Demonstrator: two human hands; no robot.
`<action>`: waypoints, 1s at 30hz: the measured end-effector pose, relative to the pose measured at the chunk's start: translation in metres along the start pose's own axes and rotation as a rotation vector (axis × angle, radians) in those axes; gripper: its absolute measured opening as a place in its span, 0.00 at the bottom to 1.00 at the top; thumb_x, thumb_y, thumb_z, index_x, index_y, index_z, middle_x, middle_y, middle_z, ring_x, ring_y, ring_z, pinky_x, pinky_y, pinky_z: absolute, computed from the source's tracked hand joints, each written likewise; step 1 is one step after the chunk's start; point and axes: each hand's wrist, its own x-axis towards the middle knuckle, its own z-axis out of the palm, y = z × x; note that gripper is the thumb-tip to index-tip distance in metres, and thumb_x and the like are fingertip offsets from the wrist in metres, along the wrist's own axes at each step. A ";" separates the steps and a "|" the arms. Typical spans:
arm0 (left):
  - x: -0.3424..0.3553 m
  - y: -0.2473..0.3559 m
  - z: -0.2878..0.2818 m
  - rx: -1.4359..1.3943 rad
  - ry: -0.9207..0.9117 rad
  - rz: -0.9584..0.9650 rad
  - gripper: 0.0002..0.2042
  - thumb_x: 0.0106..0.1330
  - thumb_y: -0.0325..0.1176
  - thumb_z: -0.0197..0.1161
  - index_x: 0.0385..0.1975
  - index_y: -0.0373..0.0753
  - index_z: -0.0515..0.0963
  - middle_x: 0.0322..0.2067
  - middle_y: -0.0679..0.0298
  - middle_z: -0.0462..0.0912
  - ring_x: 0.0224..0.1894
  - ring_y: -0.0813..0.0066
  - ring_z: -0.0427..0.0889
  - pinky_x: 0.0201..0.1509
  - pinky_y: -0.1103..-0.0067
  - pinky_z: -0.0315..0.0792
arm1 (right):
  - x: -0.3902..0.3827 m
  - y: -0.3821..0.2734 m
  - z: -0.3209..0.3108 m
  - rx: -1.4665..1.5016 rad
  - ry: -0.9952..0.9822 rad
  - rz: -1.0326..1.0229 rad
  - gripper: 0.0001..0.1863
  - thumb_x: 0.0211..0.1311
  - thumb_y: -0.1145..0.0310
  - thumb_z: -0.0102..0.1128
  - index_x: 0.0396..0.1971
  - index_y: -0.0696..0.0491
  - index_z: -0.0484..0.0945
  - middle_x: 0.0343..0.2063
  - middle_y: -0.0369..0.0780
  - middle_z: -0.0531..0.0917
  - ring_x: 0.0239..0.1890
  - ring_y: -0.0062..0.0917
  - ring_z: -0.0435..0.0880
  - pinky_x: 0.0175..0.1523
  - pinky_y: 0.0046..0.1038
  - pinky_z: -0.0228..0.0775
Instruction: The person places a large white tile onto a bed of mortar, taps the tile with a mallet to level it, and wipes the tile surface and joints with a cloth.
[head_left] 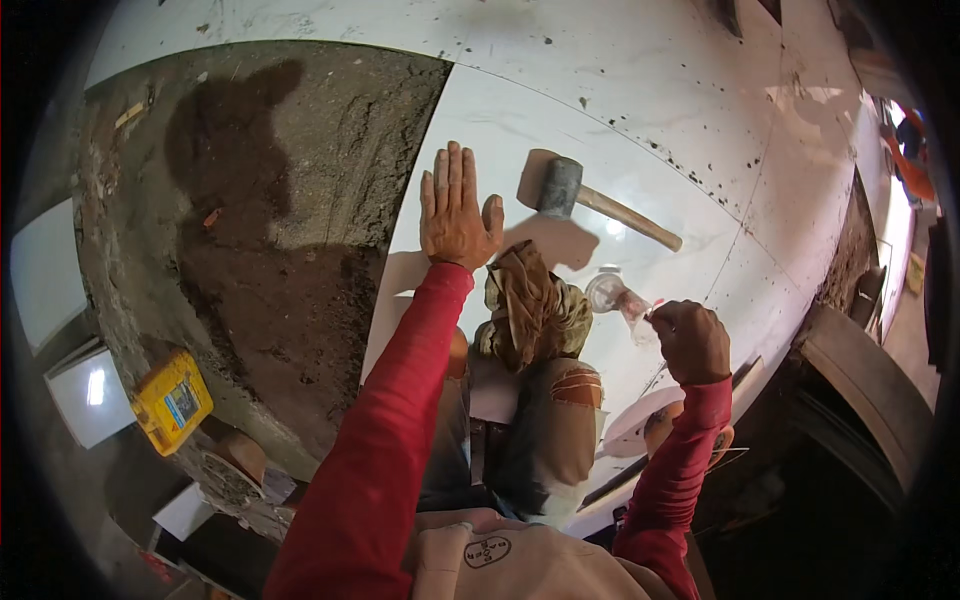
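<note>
My left hand lies flat, fingers extended, on a white marbled tile along the edge of bare mortar. A rubber mallet with a black head and wooden handle rests just right of it. Below the mallet is a crumpled brown cloth, near my knees. My right hand is closed at the right, pinching something small and reddish, too hidden to name, beside a clear plastic item with a round whitish end and red inside.
Rough grey mortar covers the left area, with a yellow container at its outer edge. Loose white tiles lie at far left. Curved boards and a dark recess are at right. Orange and blue objects show at far upper right.
</note>
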 end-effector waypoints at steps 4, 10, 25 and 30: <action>-0.001 -0.001 -0.002 -0.015 -0.012 -0.012 0.41 0.76 0.50 0.51 0.82 0.34 0.49 0.84 0.52 0.46 0.86 0.57 0.43 0.87 0.59 0.38 | 0.018 -0.010 -0.012 -0.074 -0.104 -0.132 0.07 0.67 0.67 0.67 0.38 0.52 0.92 0.33 0.48 0.90 0.37 0.42 0.90 0.44 0.40 0.80; 0.000 0.000 0.002 -0.039 0.023 -0.002 0.41 0.75 0.49 0.54 0.82 0.33 0.50 0.84 0.52 0.48 0.86 0.55 0.43 0.87 0.57 0.38 | 0.068 -0.027 0.010 0.612 -0.009 -0.305 0.08 0.64 0.68 0.69 0.37 0.57 0.88 0.31 0.48 0.89 0.34 0.40 0.89 0.41 0.38 0.79; 0.000 0.000 0.000 -0.051 0.034 0.011 0.40 0.76 0.50 0.52 0.82 0.33 0.52 0.83 0.51 0.49 0.86 0.54 0.45 0.87 0.57 0.39 | 0.075 -0.026 0.101 0.663 0.014 -0.104 0.11 0.70 0.72 0.67 0.48 0.53 0.90 0.39 0.45 0.91 0.37 0.35 0.90 0.45 0.34 0.81; -0.001 -0.002 0.000 -0.043 0.016 0.008 0.41 0.75 0.47 0.54 0.82 0.32 0.50 0.84 0.51 0.46 0.86 0.54 0.44 0.87 0.58 0.38 | 0.143 -0.074 0.061 0.551 0.462 -0.435 0.09 0.71 0.67 0.68 0.44 0.54 0.91 0.38 0.45 0.92 0.40 0.35 0.93 0.45 0.32 0.82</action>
